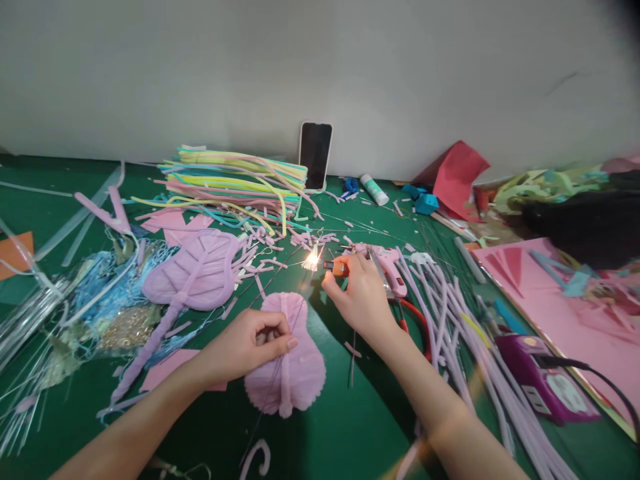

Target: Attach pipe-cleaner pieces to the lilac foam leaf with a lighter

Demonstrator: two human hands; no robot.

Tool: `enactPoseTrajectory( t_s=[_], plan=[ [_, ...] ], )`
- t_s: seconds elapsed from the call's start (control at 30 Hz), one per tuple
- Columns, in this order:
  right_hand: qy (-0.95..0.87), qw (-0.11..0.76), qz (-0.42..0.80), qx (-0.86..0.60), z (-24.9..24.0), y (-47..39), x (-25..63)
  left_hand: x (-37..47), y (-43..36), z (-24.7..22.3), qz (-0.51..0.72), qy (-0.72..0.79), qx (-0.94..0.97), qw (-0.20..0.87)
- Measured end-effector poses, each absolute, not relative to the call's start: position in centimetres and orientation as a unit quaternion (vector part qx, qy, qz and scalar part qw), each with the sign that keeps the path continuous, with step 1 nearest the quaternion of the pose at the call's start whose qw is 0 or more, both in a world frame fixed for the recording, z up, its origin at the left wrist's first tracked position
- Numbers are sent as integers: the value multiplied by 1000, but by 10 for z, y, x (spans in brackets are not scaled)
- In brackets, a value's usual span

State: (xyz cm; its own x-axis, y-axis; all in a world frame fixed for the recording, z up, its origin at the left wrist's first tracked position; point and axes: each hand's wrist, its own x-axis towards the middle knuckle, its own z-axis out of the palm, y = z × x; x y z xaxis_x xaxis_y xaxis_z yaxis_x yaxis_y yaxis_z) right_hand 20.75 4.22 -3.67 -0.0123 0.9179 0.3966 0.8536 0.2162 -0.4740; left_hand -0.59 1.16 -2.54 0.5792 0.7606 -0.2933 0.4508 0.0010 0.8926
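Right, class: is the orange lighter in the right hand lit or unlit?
Lit, it appears: the lighter, held in the right hand, has a bright flame just beyond its metal end.

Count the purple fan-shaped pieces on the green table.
2: the long-handled piece at left, and the scalloped piece at front center, partly covered by the left hand. Others may be hidden in the clutter.

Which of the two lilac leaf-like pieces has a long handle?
The farther-left piece; the other piece, partly covered by the left hand, shows none.
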Motion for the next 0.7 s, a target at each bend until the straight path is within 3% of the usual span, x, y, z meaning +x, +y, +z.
enactPoseTrajectory(
  t_s=[0.7],
  plan=[
    [-689, 336, 12, -642, -34, 48, 211, -4, 10, -24, 145, 442, 692, 553]
  ],
)
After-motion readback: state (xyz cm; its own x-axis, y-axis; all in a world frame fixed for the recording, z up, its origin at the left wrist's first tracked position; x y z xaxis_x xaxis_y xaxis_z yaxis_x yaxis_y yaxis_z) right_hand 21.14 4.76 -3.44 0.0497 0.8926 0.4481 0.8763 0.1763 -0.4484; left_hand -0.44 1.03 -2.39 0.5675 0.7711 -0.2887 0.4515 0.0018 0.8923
